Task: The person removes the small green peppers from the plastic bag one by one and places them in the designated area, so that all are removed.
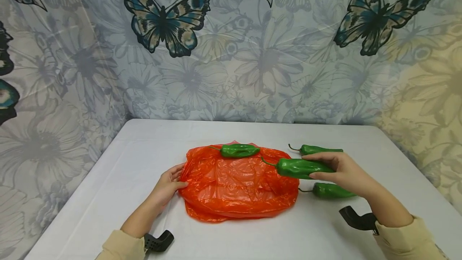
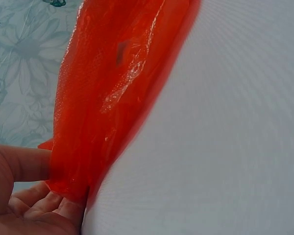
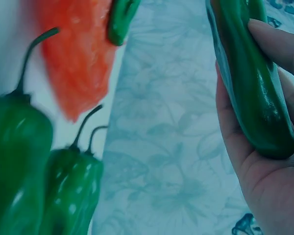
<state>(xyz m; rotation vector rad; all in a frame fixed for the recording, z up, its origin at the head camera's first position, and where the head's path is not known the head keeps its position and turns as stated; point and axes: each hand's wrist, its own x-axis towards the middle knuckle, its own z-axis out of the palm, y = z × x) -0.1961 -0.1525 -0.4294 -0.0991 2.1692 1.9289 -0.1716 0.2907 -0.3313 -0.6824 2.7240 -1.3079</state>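
Note:
An orange-red plastic bag (image 1: 242,187) lies spread on the table. At its left edge my left hand (image 1: 167,185) pinches the plastic, and in the left wrist view the thumb (image 2: 32,165) presses one side with the fingers curled behind. My right hand (image 1: 343,171) holds a long green pepper (image 1: 299,167) by its blunt end, its stem pointing left over the bag's right side. The right wrist view shows this pepper (image 3: 255,88) between thumb and fingers. Another green pepper (image 1: 240,150) rests on the bag's far part.
On the table right of the bag lie more green peppers, one (image 1: 319,149) beyond my right hand and one (image 1: 332,190) nearer, partly behind the wrist. A white cloth covers the table (image 1: 90,204). Patterned butterfly fabric (image 1: 216,91) hangs behind it.

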